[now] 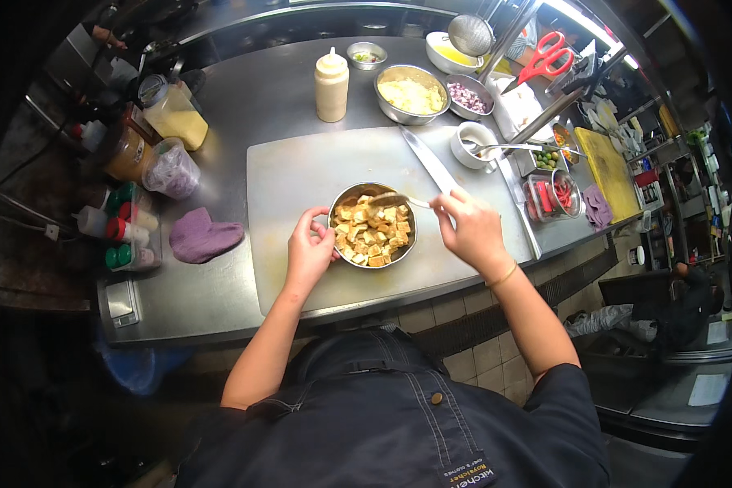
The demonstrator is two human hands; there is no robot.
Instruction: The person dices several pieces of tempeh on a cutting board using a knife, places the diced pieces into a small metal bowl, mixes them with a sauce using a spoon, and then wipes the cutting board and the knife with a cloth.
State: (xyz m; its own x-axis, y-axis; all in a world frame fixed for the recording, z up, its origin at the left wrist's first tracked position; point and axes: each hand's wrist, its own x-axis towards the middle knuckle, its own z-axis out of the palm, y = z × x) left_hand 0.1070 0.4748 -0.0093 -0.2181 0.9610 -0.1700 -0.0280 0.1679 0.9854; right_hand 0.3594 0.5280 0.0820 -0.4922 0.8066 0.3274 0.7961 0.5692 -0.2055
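A round metal bowl [412, 243] rests on the white cutting board [293, 183]. Browned, seasoned-looking cubes of food [372, 235], perhaps tofu, fill much of it. My left hand [310, 247] grips the bowl's left rim, thumb and fingers around the edge. In my right hand [471, 229] is the handle of a metal spoon [390, 199], its bowl over the cubes at the far side. Just beyond that hand lies a large knife [427, 160] on the board, its handle end hidden by my fingers. A white cup [473, 146] with a spoon in it stands at the board's far right.
Along the back are a squeeze bottle [331, 85], a bowl of pale chopped food [412, 96] and diced red onion [468, 99]. A second knife [523, 210] lies right. Leftward are a purple cloth [204, 236], spice jars [128, 226] and a small scale [122, 303]. Red-handled scissors [546, 58] hang upper right.
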